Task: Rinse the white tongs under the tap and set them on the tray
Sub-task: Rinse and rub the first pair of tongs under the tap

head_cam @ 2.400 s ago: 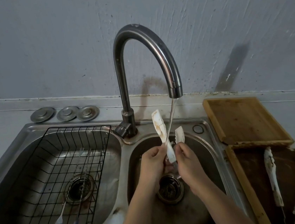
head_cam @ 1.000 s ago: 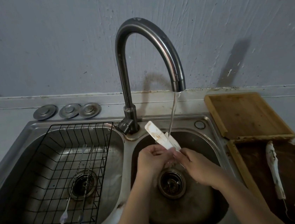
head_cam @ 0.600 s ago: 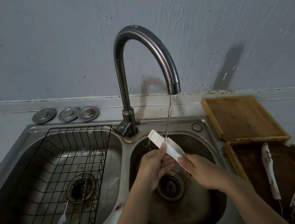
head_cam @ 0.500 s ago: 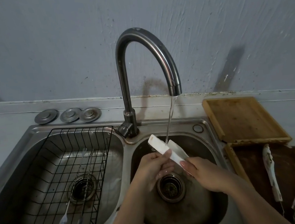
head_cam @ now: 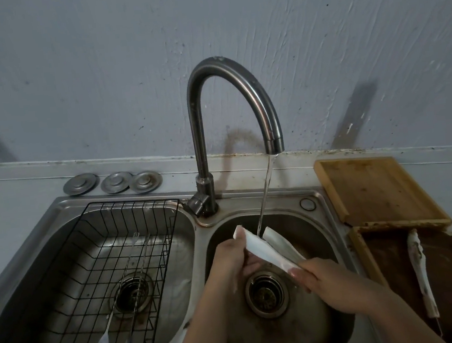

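- One pair of white tongs (head_cam: pixel 267 248) is held over the right basin (head_cam: pixel 332 325) of the double sink, its two arms spread apart at the far end, with the tap's (head_cam: pixel 227 92) single stream of water landing between them.
- The left hand (head_cam: pixel 232 258) has its grip closed around the far end of the near arm; the right hand (head_cam: pixel 327 281) pinches the tongs at the joined near end.
- One drain strainer (head_cam: pixel 265 293) lies directly below the hands.
- The left basin carries one black wire rack (head_cam: pixel 112 269) with what look like two thin long-handled utensils (head_cam: pixel 115 322) lying in it, though they are hard to make out.
- Three round metal plugs (head_cam: pixel 112 181) sit in a row on the bench behind the left basin.
- Two wooden trays are to the right of the sink: a clean far tray (head_cam: pixel 376 190) and a stained near tray (head_cam: pixel 393 262) holding two more dirty white tongs (head_cam: pixel 420 270).
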Available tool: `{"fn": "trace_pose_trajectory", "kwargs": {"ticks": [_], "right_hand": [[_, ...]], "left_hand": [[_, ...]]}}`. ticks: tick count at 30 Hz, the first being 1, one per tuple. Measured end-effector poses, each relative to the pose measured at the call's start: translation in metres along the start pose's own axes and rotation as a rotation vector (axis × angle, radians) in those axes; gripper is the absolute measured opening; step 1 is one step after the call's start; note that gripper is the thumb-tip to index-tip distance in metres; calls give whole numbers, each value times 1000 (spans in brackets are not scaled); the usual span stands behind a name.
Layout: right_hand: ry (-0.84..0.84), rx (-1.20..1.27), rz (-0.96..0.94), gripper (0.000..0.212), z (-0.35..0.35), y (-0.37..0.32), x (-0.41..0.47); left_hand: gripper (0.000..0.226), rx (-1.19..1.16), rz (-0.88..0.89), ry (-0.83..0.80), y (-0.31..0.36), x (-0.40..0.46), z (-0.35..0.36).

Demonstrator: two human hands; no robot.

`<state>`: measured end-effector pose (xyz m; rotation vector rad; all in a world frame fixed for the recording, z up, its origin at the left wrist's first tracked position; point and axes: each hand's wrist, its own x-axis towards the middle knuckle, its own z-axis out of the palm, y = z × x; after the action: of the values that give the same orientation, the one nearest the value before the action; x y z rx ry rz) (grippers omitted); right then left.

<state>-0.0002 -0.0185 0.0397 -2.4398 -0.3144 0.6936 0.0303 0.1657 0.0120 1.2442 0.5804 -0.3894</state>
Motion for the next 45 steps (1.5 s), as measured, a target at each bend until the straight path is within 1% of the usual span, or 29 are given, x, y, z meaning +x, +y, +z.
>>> {"fn": "trace_pose_trajectory", "kwargs": {"ticks": [2,3,4,6,8,9,12,15,17,19,21,24,26,28,30,31,35,38,39,41,43,45], "right_hand": [[3,31,2,37,2,4,0],[3,48,3,37,2,6,0],[4,55,7,38,2,9,1],[16,47,13,38,0,13,1],[31,30,11,37,-2,18,2],[38,14,8,37,-4,19,1],[62,-35,-20,37,-6,19,-1],[108,-104,-40,36,-7,19,-5],[127,-155,-37,34,-7,19,-7],[141,-204,-17,30,-6,19,-8],[179,-278,4,26,-4,18,-8],[290,-424,20,24,-5,17,-7],[386,-475,4,20,-8,18,-7],[482,-439,-46,27,-12,18,-9],[567,-347,-104,38,-14,17,-11],[614,-295,-122,40,-14,15,-12],[820,-40,-70,34,-12,11,-12],[818,-41,12,10,-14,9,-8],[817,-36,20,6,-14,10,-7],[826,4,29,2,-11,10,-5],[837,49,57,8,-7,11,-2],[855,71,61,11,-2,11,1]], "left_hand": [[56,46,39,35,2,1,0],[56,52,65,30,1,2,0],[51,49,87,9,-1,3,0],[32,61,91,-59,-3,5,-1],[15,156,69,-141,-3,5,-1],[13,192,66,-166,-4,4,0],[22,163,62,-154,-3,4,1],[45,75,-11,-88,2,4,1],[50,51,-34,-60,4,5,-3],[49,25,-24,-76,4,5,-6],[42,-47,-4,-69,4,6,-6],[30,-135,56,-33,3,5,-1],[22,-171,87,-24,4,4,3],[19,-222,113,-19,6,4,6],[19,-222,138,5,10,5,9],[19,-213,150,23,11,6,11],[16,-192,165,62,15,7,22],[13,-209,160,87,17,6,30],[16,-234,159,101,18,6,32],[30,-277,160,124,20,6,37],[43,-284,182,132,19,3,43],[46,-232,195,143,17,3,48]]}}
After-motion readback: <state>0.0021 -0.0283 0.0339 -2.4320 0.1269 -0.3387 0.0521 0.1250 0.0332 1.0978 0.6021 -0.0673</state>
